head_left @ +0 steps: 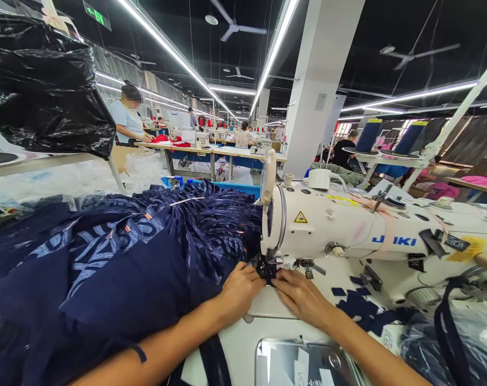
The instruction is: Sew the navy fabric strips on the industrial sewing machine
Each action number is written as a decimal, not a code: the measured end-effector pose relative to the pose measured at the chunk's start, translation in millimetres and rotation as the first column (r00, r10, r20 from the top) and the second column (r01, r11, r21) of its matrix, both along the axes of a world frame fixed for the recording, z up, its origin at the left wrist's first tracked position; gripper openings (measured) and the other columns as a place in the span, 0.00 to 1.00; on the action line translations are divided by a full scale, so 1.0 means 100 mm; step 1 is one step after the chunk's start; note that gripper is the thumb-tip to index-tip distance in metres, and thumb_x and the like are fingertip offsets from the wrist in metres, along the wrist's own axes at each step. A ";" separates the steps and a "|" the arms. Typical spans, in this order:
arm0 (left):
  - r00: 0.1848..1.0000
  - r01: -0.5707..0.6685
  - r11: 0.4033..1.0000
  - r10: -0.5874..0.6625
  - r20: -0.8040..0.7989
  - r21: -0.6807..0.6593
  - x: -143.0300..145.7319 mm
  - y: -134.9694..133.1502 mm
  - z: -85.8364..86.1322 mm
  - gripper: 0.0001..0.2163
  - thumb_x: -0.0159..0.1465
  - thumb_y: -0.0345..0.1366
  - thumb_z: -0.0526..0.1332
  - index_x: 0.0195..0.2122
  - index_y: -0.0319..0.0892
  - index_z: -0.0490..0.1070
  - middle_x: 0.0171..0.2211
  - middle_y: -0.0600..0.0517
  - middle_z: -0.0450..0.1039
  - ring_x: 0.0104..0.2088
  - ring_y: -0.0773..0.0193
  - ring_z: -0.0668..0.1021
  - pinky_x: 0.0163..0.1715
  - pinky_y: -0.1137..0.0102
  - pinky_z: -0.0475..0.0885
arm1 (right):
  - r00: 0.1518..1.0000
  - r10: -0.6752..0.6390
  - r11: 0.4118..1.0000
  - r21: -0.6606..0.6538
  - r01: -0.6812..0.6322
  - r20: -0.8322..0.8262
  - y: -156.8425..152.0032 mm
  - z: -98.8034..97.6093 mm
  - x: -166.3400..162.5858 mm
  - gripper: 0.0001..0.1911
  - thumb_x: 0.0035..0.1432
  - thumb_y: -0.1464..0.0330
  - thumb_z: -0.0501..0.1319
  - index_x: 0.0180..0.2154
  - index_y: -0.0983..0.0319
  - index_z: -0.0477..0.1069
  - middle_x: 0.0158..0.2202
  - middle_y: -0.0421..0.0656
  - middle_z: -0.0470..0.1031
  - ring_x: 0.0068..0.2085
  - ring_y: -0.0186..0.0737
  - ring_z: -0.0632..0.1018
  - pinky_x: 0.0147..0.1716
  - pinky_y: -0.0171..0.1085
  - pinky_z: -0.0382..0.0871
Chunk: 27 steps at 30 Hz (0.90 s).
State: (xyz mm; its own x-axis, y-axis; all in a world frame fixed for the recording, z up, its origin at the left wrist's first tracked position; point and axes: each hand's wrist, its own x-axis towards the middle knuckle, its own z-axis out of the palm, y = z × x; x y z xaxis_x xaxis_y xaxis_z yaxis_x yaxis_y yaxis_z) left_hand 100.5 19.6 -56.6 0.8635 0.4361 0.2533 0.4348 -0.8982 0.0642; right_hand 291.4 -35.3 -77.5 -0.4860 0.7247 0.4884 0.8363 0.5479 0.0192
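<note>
Fabric (271, 279), navy, lies at the needle end of my Juki sewing machine (327, 222). My left hand (240, 292) and right hand (301, 296) touch it from both sides; whether they pinch, I cannot tell. Probably soft and light, best held flat by its sides.

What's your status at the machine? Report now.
Left hand, right hand: both at dark material under sewing machine's needle end, grip unclear. Navy garments crowd left side. Dark scraps lie right.
</note>
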 end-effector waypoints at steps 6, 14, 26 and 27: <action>0.997 -0.068 0.998 0.067 -0.027 -0.009 0.05 -0.06 0.07 0.12 0.56 0.23 0.54 0.39 0.38 0.71 0.35 0.49 0.70 0.38 0.60 0.68 0.36 0.66 0.60 | 0.991 -0.003 0.999 -0.037 -0.002 -0.135 0.03 -0.05 -0.02 0.16 0.60 0.72 0.48 0.42 0.64 0.72 0.36 0.48 0.72 0.37 0.41 0.73 0.36 0.41 0.71; 0.998 -0.056 0.997 0.054 -0.040 -0.049 0.05 -0.11 0.04 0.14 0.56 0.23 0.53 0.42 0.39 0.70 0.36 0.49 0.68 0.38 0.60 0.67 0.36 0.66 0.60 | 0.950 0.051 0.994 -0.077 -0.079 -0.307 0.08 -0.12 0.15 0.15 0.60 0.69 0.50 0.39 0.60 0.74 0.38 0.47 0.75 0.41 0.39 0.75 0.41 0.38 0.70; 0.991 0.008 1.000 -0.009 -0.133 -0.008 -0.01 -0.09 0.05 0.16 0.56 0.28 0.57 0.47 0.37 0.66 0.48 0.47 0.68 0.46 0.56 0.68 0.42 0.63 0.60 | 0.995 0.090 0.996 -0.024 -0.091 -0.044 0.01 -0.06 0.11 0.15 0.61 0.72 0.47 0.44 0.62 0.70 0.42 0.49 0.71 0.42 0.41 0.73 0.39 0.40 0.71; 0.988 0.023 1.000 -0.024 -0.152 -0.007 -0.02 -0.08 0.05 0.18 0.54 0.29 0.59 0.47 0.37 0.66 0.49 0.46 0.67 0.47 0.55 0.67 0.43 0.62 0.60 | 0.995 0.093 0.995 -0.021 -0.094 -0.043 0.00 -0.05 0.10 0.15 0.61 0.72 0.47 0.44 0.62 0.70 0.42 0.49 0.71 0.42 0.41 0.73 0.39 0.40 0.71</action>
State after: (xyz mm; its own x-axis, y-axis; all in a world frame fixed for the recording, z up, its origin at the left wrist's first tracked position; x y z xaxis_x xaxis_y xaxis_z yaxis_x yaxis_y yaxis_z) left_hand 98.7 11.8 -51.7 0.9017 0.4163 0.1163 0.4188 -0.9081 0.0032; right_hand 301.5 -34.9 -82.1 -0.5315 0.6881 0.4940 0.7812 0.6237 -0.0282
